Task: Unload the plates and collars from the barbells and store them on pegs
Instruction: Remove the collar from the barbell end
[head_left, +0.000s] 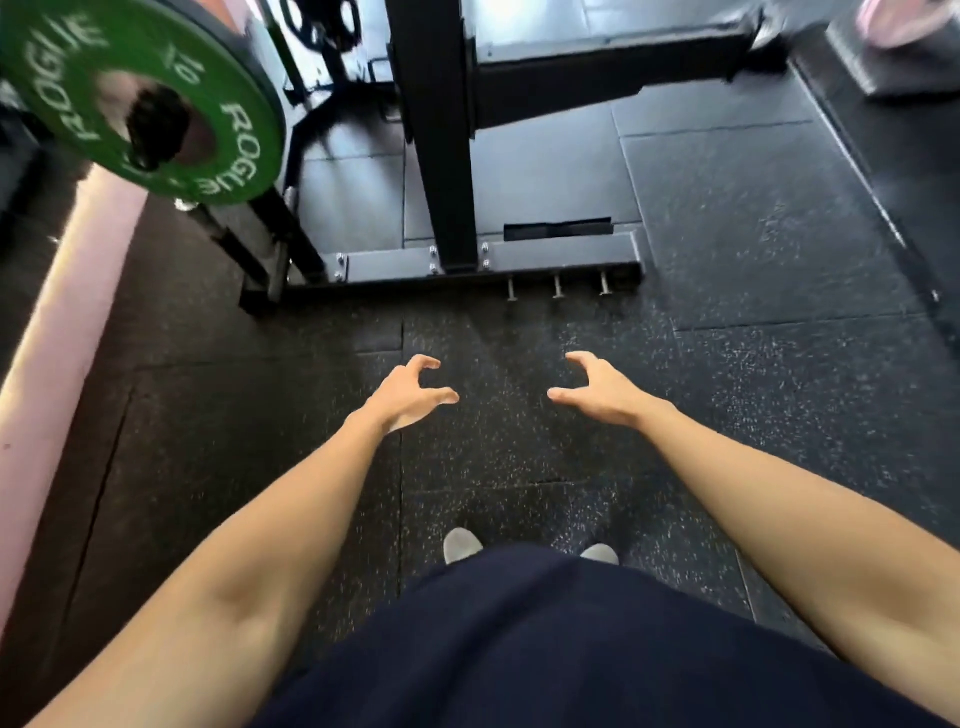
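The green plate (140, 98) sits at the far left, high in the view, its face turned toward the camera and printed "ROGUE" with a "10". A dark round part (156, 127) fills its centre hole; whether that is a barbell sleeve end, a collar or a storage peg cannot be told, as the frame is blurred there.

Handling, as a judgement: the plate looks like a rigid bumper type with a thick rubbery rim, moderately heavy, unlikely to be fragile or slippery. The soundest hold would be both hands on opposite edges of the rim, drawing it straight along its axis so it does not bind on the shaft.

Near the plate stands the black rack upright (436, 135), bolted to a base beam (467, 265) with three small pins (558, 286) on its near side. The floor is dark speckled rubber tile (753, 218).

The left hand (410, 395) and right hand (597, 389) are both held out over the floor, well apart from the plate, fingers loosely curled and spread, grasping nothing. Two light shoes (462, 545) show below.
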